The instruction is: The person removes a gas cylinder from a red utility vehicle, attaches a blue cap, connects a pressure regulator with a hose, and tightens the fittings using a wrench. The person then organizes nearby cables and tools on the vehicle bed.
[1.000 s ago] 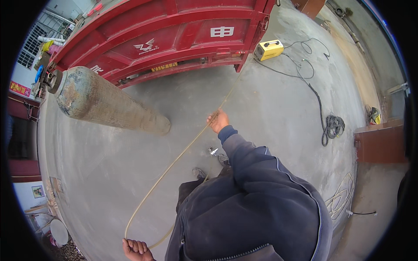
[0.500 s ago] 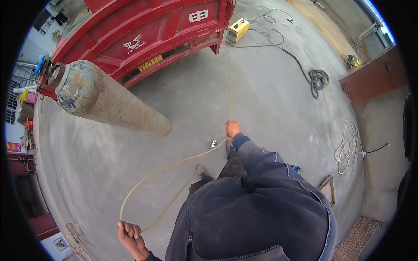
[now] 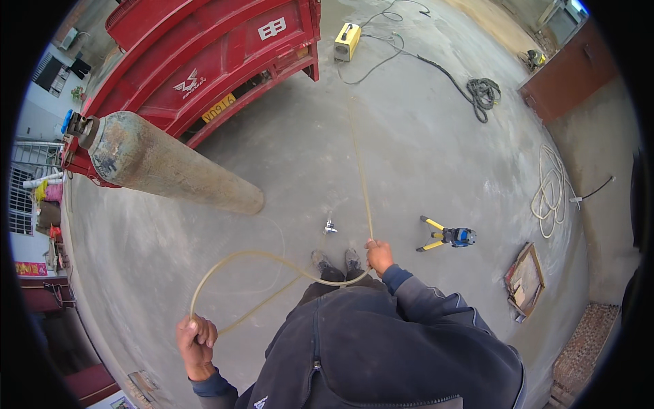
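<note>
A pale yellowish, see-through hose (image 3: 254, 253) runs between my two hands in a wide loop above the floor. My left hand (image 3: 196, 344), low at the left, has its fingers closed round one part of it. In front of my body, my right hand (image 3: 379, 256) is closed on another part. From there the hose stretches away toward a yellow welding machine (image 3: 347, 42). A small shiny metal fitting (image 3: 330, 226), perhaps a gas regulator, lies on the floor ahead of my shoes. At the left stands a worn gas cylinder (image 3: 163, 160) with a blue valve knob (image 3: 67, 121).
Behind the cylinder is a red truck bed (image 3: 225, 51). A coiled black cable (image 3: 484, 95) lies at the far right, nearer a coiled white hose (image 3: 548, 198). On the floor right of me are a yellow-legged, blue-topped device (image 3: 460, 237) and a wooden frame (image 3: 526, 281).
My right hand has drawn back toward my body with the hose in it. My left hand has risen slightly. The view has shifted, bringing the yellow-legged device into full sight.
</note>
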`<state>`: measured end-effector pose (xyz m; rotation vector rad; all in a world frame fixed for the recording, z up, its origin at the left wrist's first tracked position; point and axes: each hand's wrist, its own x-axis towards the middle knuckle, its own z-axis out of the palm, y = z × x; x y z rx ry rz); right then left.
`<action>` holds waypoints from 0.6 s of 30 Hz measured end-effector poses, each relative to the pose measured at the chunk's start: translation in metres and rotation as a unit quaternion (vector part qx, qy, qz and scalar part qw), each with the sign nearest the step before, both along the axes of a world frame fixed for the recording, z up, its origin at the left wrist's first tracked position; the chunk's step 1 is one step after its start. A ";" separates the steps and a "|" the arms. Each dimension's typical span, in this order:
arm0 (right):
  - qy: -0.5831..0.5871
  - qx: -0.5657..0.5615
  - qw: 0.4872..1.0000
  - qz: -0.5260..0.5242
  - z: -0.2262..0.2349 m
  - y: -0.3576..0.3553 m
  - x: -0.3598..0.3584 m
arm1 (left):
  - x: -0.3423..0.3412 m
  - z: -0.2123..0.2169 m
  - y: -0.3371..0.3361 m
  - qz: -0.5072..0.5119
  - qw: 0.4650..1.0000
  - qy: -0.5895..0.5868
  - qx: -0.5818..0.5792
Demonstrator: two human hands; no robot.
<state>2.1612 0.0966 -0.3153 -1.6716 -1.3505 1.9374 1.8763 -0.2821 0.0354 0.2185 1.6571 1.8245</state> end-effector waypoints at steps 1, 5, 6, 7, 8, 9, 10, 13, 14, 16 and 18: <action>0.011 -0.010 1.000 -0.011 0.007 -0.004 0.010 | 0.002 0.000 0.007 -0.026 1.000 0.001 -0.003; 0.036 -0.040 0.997 -0.053 0.028 -0.002 0.039 | 0.017 0.006 0.044 -0.089 0.996 0.011 -0.028; 0.042 -0.042 0.997 -0.058 0.033 -0.006 0.044 | 0.024 0.008 0.051 -0.107 0.994 0.009 -0.033; 0.049 -0.044 0.996 -0.063 0.038 -0.012 0.047 | 0.029 0.008 0.054 -0.124 0.992 0.008 -0.037; 0.054 -0.043 0.995 -0.071 0.044 -0.017 0.054 | 0.032 0.007 0.054 -0.121 0.992 0.005 -0.032; 0.044 -0.036 0.996 -0.061 0.046 -0.023 0.060 | 0.032 0.005 0.052 -0.117 0.993 0.002 -0.028; 0.035 -0.030 0.998 -0.051 0.048 -0.029 0.066 | 0.033 0.004 0.048 -0.114 0.993 -0.001 -0.023; 0.036 -0.033 0.998 -0.048 0.064 -0.042 0.080 | 0.028 0.006 0.031 -0.110 0.994 0.017 -0.015; 0.039 -0.039 0.997 -0.052 0.069 -0.048 0.085 | 0.027 0.007 0.025 -0.111 0.993 0.025 -0.009; 0.029 -0.033 0.998 -0.047 0.075 -0.069 0.092 | 0.022 0.009 0.009 -0.118 0.992 0.037 -0.006; 0.027 -0.022 0.999 -0.039 0.078 -0.087 0.097 | 0.017 0.009 -0.004 -0.126 0.991 0.050 0.007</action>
